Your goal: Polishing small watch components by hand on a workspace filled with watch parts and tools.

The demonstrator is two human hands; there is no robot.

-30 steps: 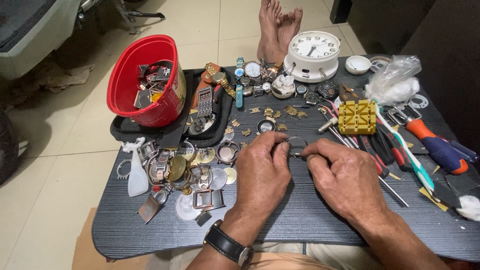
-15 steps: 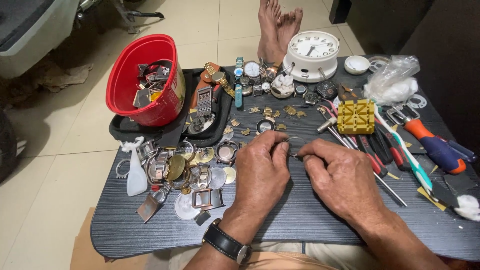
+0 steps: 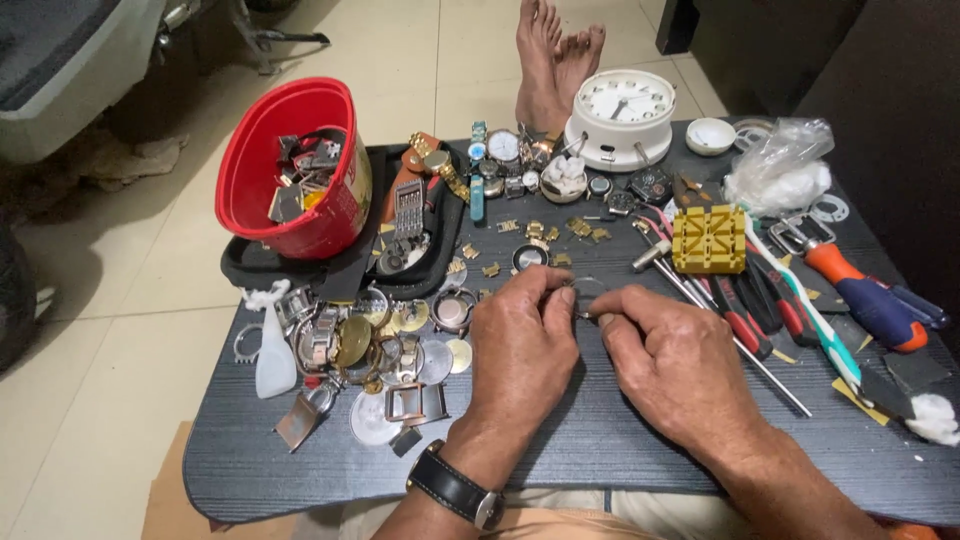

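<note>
— What is being worked on right now?

— A small metal ring [image 3: 588, 290], thin and round, probably a watch part. It sits between the two hands, just above the dark worktop [image 3: 600, 440], near its middle.

— How do the hands stand?

— The left hand [image 3: 520, 345] is curled, its fingertips pinched on the ring's left edge. The right hand [image 3: 675, 360] is closed narrow too, thumb and forefinger meeting at the ring's lower right. Whether it grips the ring itself or some tiny piece against it, I cannot tell; the spot is too small.

— Which step would you say this is?

— My judgement: a fine fitting or prying step on the ring, with both hands steadying it. A next move would call for a firm pinch on the left and very small, careful pressure on the right, since the part looks light and easy to flick away.

— And around it?

— Just beyond the ring lies a round watch case [image 3: 529, 257] among small brass bits. To the left, a heap of watch backs and cases [image 3: 375, 350]; further off, a red bucket [image 3: 290, 170] of parts on a black tray [image 3: 250, 272]. To the right, a yellow block [image 3: 709, 239] and screwdrivers [image 3: 870, 300]; at the far edge, a white clock [image 3: 622, 115].
</note>
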